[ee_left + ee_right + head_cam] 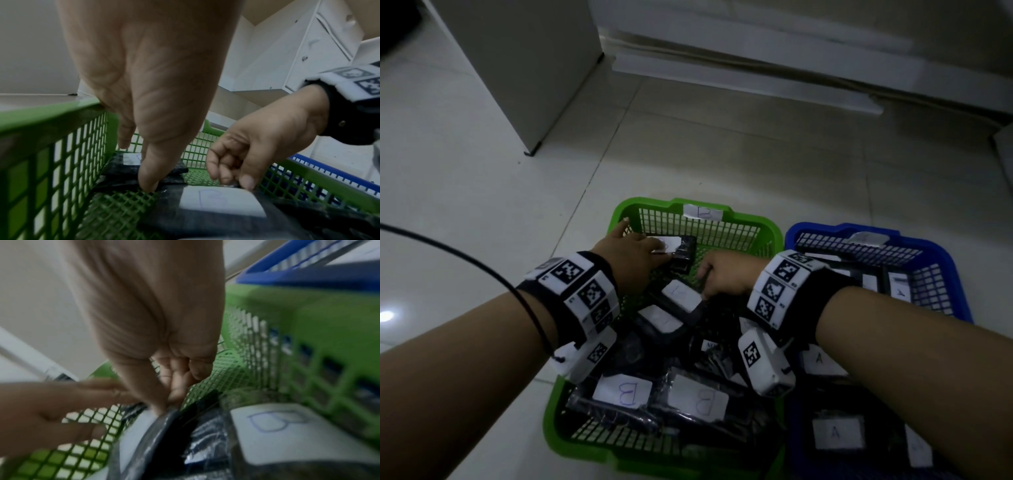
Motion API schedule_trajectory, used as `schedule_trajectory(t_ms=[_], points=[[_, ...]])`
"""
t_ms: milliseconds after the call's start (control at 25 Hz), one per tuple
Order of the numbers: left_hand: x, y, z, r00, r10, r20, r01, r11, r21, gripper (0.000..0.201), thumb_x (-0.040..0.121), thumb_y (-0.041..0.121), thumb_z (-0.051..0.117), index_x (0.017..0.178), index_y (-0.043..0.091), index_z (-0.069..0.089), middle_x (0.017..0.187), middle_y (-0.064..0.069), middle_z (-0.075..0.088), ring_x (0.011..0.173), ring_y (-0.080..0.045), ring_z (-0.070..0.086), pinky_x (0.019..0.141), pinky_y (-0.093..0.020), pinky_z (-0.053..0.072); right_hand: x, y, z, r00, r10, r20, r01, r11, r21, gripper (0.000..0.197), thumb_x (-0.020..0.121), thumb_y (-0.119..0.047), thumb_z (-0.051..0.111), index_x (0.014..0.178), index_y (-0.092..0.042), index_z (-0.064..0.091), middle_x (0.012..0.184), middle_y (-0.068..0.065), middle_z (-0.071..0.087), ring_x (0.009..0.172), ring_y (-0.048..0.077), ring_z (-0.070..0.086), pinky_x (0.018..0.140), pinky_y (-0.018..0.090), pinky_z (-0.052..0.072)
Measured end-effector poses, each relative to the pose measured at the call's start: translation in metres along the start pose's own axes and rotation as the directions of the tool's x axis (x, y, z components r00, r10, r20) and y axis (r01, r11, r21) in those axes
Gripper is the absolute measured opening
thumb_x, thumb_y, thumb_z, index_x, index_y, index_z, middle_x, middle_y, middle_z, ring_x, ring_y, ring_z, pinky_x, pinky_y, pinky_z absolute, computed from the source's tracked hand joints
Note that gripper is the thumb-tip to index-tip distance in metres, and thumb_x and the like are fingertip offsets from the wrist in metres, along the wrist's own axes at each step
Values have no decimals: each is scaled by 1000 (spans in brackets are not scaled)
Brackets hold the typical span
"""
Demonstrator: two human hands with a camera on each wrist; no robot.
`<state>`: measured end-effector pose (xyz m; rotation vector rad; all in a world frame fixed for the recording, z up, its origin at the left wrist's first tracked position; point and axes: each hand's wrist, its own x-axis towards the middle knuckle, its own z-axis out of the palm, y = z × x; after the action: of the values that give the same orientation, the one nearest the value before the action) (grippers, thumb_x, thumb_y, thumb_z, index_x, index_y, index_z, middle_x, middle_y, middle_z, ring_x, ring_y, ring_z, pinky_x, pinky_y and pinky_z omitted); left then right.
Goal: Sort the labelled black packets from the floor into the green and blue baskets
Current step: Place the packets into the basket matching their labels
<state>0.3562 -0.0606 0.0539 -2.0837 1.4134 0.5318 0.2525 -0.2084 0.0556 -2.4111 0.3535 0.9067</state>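
**Both hands working inside the green basket**

Landmark: the green basket [619, 219], which stands on the tiled floor [482, 171] and carries a "B" tag on its far rim.

1. Left hand [633, 255]. It reaches over the basket's far left corner. The fingers are extended and spread, and the grip is apart. The fingertips [148, 185] press on a black packet [681, 255] lying on the basket's mesh bottom at the far end. The flat contact suggests the packet is being seated or shifted, not lifted.

2. Right hand [726, 274]. It sits mid-basket, toward the right wall. Its grip is clamped: thumb and curled fingers pinch the far edge of another packet [683, 296] with a white label. This pinch suits repositioning one packet in the pile.

3. Contents. The near half of the green basket holds a loose heap of black packets whose readable labels say "B" [625, 394].

4. Just right of the green basket, touching it, the blue basket [959, 274] holds packets labelled "A" [837, 433].

No packets are visible on the floor, so sorting appears nearly finished.
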Motion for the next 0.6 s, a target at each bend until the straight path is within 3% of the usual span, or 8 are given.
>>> schedule_trajectory(t_ms=[80,160,240,440,600], points=[[-1,0,-1,1000,2,6,-2,1000,9,60,97,36,38,150,37,8,159,8,10,146,-21,16,117,-54,-1,-7,4,-4,999,44,-19,-41,991,129,33,85,-10,66,117,-2,64,106,4,62,97,20,58,79,25,44],[-1,0,-1,1000,14,-8,-14,1000,18,59,98,34,37,150,36,9,159,6,13,145,-21,19,117,-54,-1,-13,6,-12,995,87,-46,-74,972,224,27,86,-4,61,111,4,65,103,13,64,93,27,64,84,37,54],[1,-1,1,999,22,-45,-23,1000,-17,58,97,34,39,150,34,14,157,3,18,142,-23,26,117,-51,2,-12,6,-17,989,104,-106,-88,986,144,26,88,-6,57,109,8,65,114,23,65,102,35,65,90,47,54],[-2,-1,-4,996,69,-61,-74,994,-82,58,96,32,41,149,27,17,157,0,17,133,-25,38,115,-38,22,-6,-5,2,989,73,-131,-73,997,7,40,84,-16,65,118,6,61,121,23,62,110,35,61,91,42,51],[-3,0,1,997,75,-20,-77,994,-80,63,96,29,41,151,27,9,159,1,11,131,-26,43,112,-37,27,-8,2,-11,974,106,-202,-120,991,-58,32,87,-1,52,117,-1,62,118,16,64,105,29,63,80,34,53]])
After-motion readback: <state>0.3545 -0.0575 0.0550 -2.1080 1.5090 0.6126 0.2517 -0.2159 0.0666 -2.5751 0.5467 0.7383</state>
